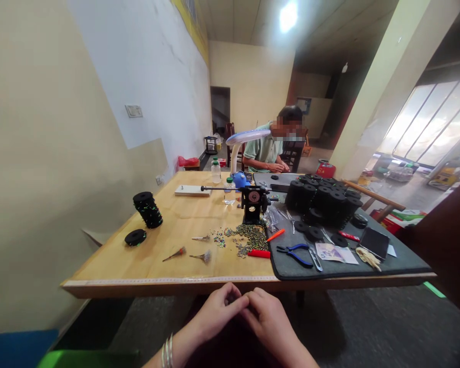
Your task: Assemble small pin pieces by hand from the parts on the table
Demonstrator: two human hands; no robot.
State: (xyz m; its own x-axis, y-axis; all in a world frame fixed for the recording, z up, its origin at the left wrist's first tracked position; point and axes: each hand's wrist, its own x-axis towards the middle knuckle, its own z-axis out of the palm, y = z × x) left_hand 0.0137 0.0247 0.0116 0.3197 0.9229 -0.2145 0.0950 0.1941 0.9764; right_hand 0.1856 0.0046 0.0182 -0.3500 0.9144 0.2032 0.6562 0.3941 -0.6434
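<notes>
Curled left hand (219,310) (near wooden table (138,266))

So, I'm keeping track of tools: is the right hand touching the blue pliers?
Apart: the head view shows the table's front edge between the right hand and the pliers on the mat.

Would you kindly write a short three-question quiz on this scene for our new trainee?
1. True or false: the blue-handled pliers lie on the grey mat.

2. Which stands at the left end of the table, beside a single flat black disc?
A) a desk lamp
B) a stack of black discs
C) a phone

3. Does the left hand or the right hand have bangles by its wrist?

Key: 1. True. 2. B. 3. The left hand.
</notes>
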